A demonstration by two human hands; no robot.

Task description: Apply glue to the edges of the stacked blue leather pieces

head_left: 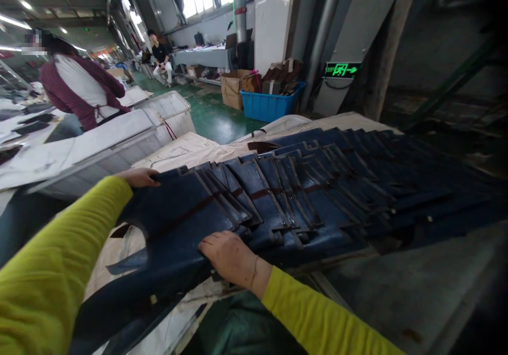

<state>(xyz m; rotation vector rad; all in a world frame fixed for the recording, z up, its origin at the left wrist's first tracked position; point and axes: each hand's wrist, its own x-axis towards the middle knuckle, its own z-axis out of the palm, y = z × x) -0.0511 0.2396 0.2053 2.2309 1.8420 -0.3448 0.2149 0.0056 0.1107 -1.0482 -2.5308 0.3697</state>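
Note:
A dark blue leather-like panel (174,207) with a reddish-brown strip along it lies across the front, at the left end of a long overlapping row of similar dark blue pieces (273,185). At its far left edge is my left hand (139,178), closed on the edge with its fingers pointing right. My right hand (230,255) grips the near edge, fingers bent over the top and the thumb side hidden. A curved cut-out shows at the panel's left end, and a dark flap hangs below it towards me.
Pale cloth (186,148) lies under the pieces. White bins (170,106) stand at the left, near a person in a maroon top (79,80). Beyond are a blue crate (270,103) of brown pieces, a cardboard box (232,88) and another seated person (161,58).

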